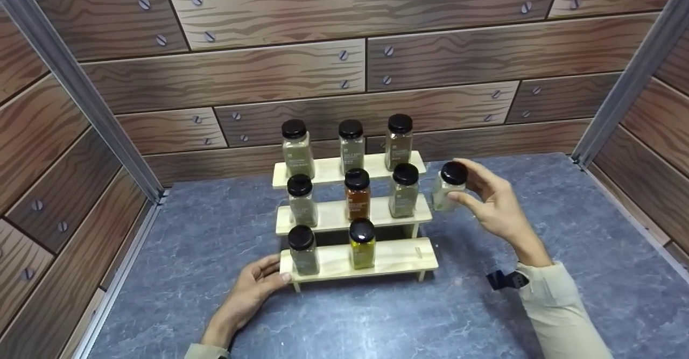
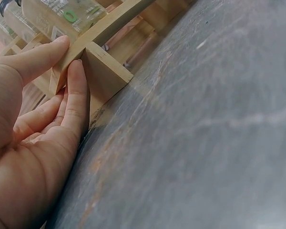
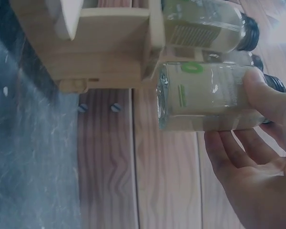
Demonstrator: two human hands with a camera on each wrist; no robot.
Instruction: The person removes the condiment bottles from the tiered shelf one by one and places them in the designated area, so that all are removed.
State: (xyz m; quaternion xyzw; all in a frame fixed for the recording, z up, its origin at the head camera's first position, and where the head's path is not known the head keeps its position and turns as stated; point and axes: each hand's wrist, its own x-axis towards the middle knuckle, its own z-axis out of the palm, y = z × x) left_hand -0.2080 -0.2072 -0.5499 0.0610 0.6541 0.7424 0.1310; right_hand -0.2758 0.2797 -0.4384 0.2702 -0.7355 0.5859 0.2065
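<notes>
A three-tier wooden spice rack [image 1: 395, 257] stands on the table, with black-capped glass jars on each tier. My left hand [image 1: 250, 291] pinches the left end of its lowest tier; the left wrist view has the thumb above the board and fingers below. Right of the middle tier, my right hand [image 1: 498, 208] holds a spice jar [image 1: 442, 195] between thumb and fingers, off the table. Pale contents and a green mark show on this jar in the right wrist view. On the lowest tier are a grey-green jar [image 1: 305, 259] at left and a yellow jar [image 1: 363, 254] near the middle.
An orange-red jar [image 1: 357, 203] stands mid-row between two greenish jars. Three more jars, including one at the right [image 1: 398, 149], line the top tier. Wood-patterned walls [image 1: 290, 68] enclose the blue-grey marbled tabletop [image 1: 204, 240] behind and at both sides.
</notes>
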